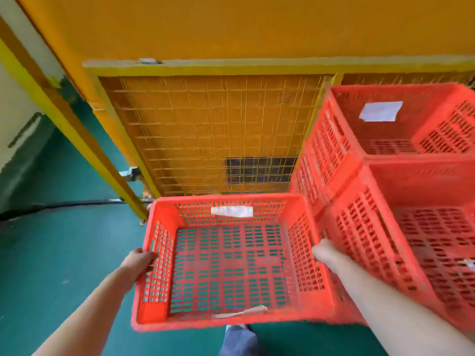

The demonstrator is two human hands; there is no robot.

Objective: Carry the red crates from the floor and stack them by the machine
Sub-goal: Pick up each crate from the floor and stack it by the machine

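Two things fill most of my view: the yellow machine (231,29) with its wire-mesh guard (205,129) ahead, and the green floor (51,253) spreading out below and to my left. Next in size is the stack of red crates (385,191) on my right, set close against the guard; at least two tiers show, the upper one carrying a white label (381,111) inside, which I judge marks it as the growing pile this task is building.

Between the stack and the open floor sits the crate I am holding (226,263), empty, its slotted base letting the green floor show through. It hangs in front of the guard and just beside the stack, its right wall close to the stack's lower tier; whether the two touch I cannot tell. I judge it is held level so it can be set down squarely or lifted onto the pile.

My left hand (140,260) is closed over the crate's left rim, fingers curled onto the wall. My right hand (324,249) reaches to the right rim, but its fingers are hidden behind the wall, so I cannot confirm the grip. A grip on opposite sides keeps the load balanced.

Smallest: a paper slip (231,211) on the far inner wall.
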